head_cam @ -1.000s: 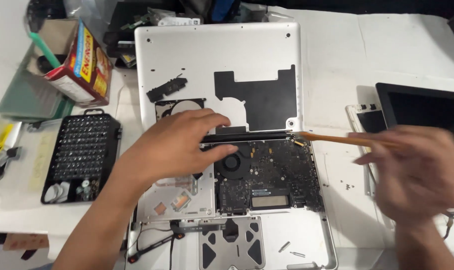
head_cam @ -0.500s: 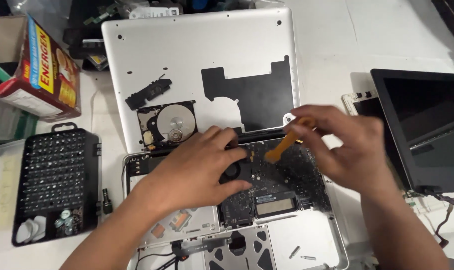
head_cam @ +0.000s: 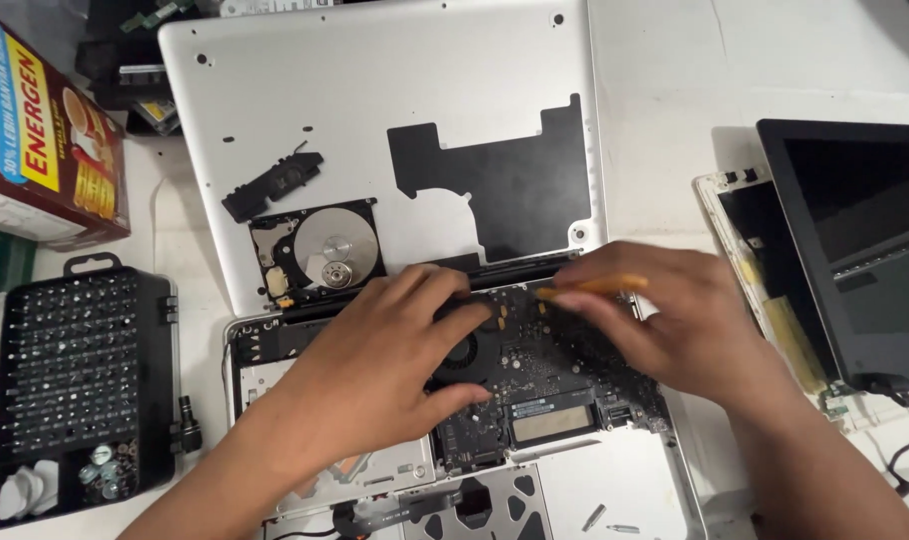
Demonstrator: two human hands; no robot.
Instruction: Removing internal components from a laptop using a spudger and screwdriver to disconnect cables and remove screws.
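The left hand [head_cam: 375,385] lies flat, fingers spread, on the dark logic board [head_cam: 545,385] of the opened laptop [head_cam: 275,345], its grip open and holding nothing, only pressing down beside the fan [head_cam: 465,350]. The right hand [head_cam: 665,320] has its grip closed around a thin orange pry tool [head_cam: 595,287], whose tip sits at the board's upper edge, just below the hinge bar [head_cam: 495,268]. To do this well, I judge the tip should stay shallow and level at that edge, with the left hand steadying the board rather than flexing it. The bit set case [head_cam: 70,390] sits on the white surface [head_cam: 775,70] to the left, and the bare hard drive [head_cam: 320,250] rests on the upturned bottom cover [head_cam: 375,90].
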